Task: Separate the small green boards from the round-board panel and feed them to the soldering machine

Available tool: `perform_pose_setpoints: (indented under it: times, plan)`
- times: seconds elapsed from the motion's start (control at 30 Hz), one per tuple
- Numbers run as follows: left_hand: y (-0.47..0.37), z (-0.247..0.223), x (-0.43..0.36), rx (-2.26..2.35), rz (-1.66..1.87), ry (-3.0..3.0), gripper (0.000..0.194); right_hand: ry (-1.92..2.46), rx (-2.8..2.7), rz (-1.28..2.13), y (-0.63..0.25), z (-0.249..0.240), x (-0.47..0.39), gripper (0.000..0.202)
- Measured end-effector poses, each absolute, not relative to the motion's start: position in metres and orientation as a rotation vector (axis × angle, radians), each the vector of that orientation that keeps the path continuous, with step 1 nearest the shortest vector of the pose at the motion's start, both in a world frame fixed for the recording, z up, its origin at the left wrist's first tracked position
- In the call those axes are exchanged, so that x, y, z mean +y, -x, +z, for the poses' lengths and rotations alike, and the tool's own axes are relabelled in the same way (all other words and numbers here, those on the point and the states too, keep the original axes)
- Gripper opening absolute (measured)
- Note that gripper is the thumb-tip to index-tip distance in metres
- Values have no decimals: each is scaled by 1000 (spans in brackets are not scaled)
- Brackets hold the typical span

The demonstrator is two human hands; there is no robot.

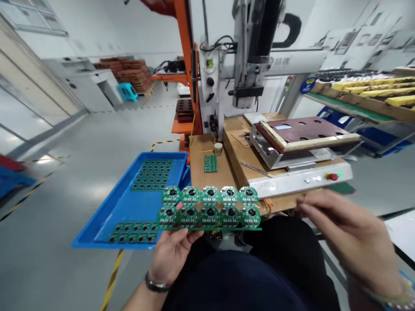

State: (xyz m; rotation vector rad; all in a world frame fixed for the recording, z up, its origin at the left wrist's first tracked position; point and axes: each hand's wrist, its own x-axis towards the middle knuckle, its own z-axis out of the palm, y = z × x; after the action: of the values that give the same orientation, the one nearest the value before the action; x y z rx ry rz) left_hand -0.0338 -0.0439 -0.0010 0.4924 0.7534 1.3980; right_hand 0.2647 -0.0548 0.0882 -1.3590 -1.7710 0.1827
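Note:
My left hand (171, 255) is closed on the lower edge of a green circuit board panel (210, 216), held up in front of my lap. The panel carries two rows of round boards, each with a black blob at its middle. A fingertip shows between the round boards on the left. My right hand (353, 235) is off to the right, apart from the panel, thumb and fingertips pinched together. Whether anything small sits in that pinch I cannot make out. Left of the panel, a blue tray (97, 244) holds more green board panels (152, 175).
A small green board (210, 164) and a round pale pot (218, 149) are on the wooden bench. Beyond stands a machine with a fixture holding a brown plate (311, 129). A thin metal tool (256, 169) lies near its front panel, which has a red button (332, 176).

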Motion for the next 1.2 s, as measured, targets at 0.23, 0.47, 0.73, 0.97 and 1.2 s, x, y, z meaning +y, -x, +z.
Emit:
perform_pose_setpoints:
  times: [0.23,0.47,0.73,0.97,1.2]
  plan:
    - [44,-3,-55,876,1419,-406,64,1240,-1830,214,-251,58,-84,19]
    - [50,4,-61,1019,1437,-444,71,1107,-1884,135,-238,57,-84,22]
    - [43,11,-61,1096,1430,-464,65,1142,-1868,143,-233,41,-82,21]
    - [46,8,-63,1030,1377,-487,67,1171,-1898,138,-232,41,-82,17]
    - [42,8,-65,1044,1385,-508,65,1149,-1899,168,-231,42,-80,17]
